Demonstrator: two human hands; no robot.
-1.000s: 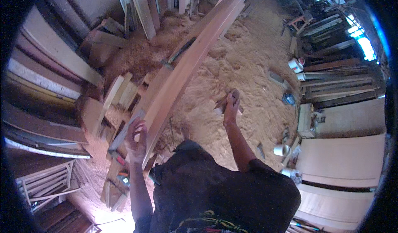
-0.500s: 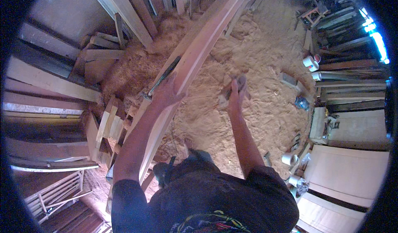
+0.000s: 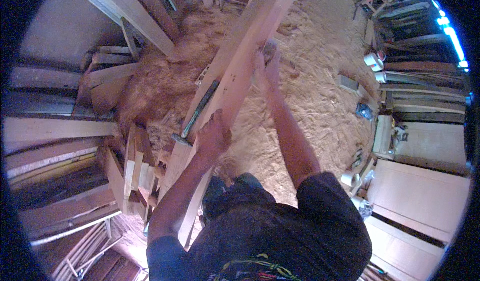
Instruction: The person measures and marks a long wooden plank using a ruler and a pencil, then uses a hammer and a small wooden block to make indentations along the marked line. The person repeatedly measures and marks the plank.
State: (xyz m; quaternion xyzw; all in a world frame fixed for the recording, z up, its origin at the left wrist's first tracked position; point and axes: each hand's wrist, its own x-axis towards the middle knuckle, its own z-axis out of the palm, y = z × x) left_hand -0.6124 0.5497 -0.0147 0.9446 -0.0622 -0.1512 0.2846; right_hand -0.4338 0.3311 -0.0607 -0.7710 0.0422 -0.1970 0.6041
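A long wooden beam (image 3: 235, 83) slants from near my body up to the far middle. My left hand (image 3: 215, 135) is closed on the beam's near part, its fingers curled over the wood. At the beam's right edge, farther off, my right hand (image 3: 264, 70) grips a small greyish-brown block (image 3: 270, 50); blur hides exactly what it is. A hammer (image 3: 201, 110) with a dark handle lies along the beam's left side, its head close to my left hand.
Sawdust and shavings (image 3: 320, 111) cover the floor. Stacked boards (image 3: 65, 128) line the left side, with wood offcuts (image 3: 132, 166) nearby. Along the right stand white buckets (image 3: 372, 62), a blue bundle (image 3: 364, 111) and pale panels (image 3: 415, 196).
My right hand has moved from above the floor up and left to the beam, still holding the block. My left hand has gone from spread to curled, nearer to me. The view has shifted slightly.
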